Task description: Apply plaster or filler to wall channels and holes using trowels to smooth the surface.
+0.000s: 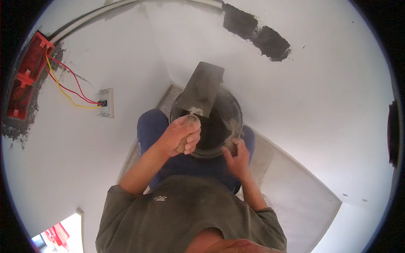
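My left hand (181, 135) is closed around the handle of a plastering trowel. Its flat, grey-smeared blade (203, 82) points away from me, above the far left part of a round black bucket (239, 120). Pale wet residue clings near the base of the blade. The bucket stands between my knees, with grey smears along its inner right wall; how full it is cannot be made out in the dark inside. At the bucket's near right rim, my right hand (238, 160) grips the edge between thumb and fingers.
Two red wall boxes (36, 59) sit in the left wall, with red and yellow wires running to a white switch or socket plate (109, 102). A pale conduit (88, 17) curves above. Dark mortar patches (272, 43) mark the far wall. Walls meet closely ahead; an opening lies lower left.
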Motion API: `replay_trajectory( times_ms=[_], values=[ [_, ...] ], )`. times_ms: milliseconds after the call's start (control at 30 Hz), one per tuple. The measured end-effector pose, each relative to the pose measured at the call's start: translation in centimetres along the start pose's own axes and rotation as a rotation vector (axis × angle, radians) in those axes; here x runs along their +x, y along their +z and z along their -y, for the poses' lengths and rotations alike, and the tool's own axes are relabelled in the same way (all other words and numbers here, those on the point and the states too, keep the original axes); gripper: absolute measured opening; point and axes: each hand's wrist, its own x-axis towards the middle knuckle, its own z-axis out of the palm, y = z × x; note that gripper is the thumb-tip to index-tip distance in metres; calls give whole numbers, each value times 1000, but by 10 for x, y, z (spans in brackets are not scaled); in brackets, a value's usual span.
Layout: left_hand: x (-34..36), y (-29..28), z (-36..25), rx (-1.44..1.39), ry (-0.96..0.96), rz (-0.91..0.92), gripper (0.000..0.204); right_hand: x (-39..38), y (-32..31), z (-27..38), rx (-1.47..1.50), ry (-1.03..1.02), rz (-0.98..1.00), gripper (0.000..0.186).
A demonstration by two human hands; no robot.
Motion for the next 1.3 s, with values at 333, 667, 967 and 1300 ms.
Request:
replay_trajectory(
  times_ms=[333,667,967,1300],
  values=[
    [-14,-52,-2,3,50,104,16,32,-12,-9,868,406,282,38],
    [-8,-34,14,54,-113,76,18,78,5,7,1206,326,368,38],
    [4,-36,-5,203,117,-27,18,18,-37,-19,600,434,188,32],
    [56,-6,-11,245,586,-353,20,41,-46,53,-419,-382,-232,37]
  ],
)
